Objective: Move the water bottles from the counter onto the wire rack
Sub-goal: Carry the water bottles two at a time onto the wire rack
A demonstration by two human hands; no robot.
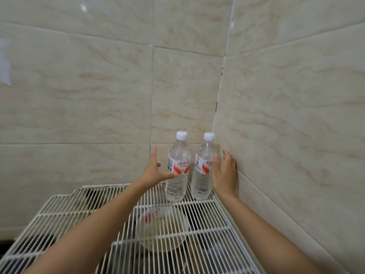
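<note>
I'm holding my left hand [153, 171] open, thumb touching the label of the left clear plastic, white-capped water bottle [177, 175]. My right hand [225, 175] is hovering open between the matching right bottle [202, 175] and the beige marbled wall tile [296, 115]. Both are standing upright at the white wire rack's [69, 206] far right corner, and a clear bowl [162, 228] is sitting underneath.

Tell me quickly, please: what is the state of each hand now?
Left hand: open, fingers spread, one fingertip at the left bottle.
Right hand: open, beside the right bottle, holding nothing.
</note>
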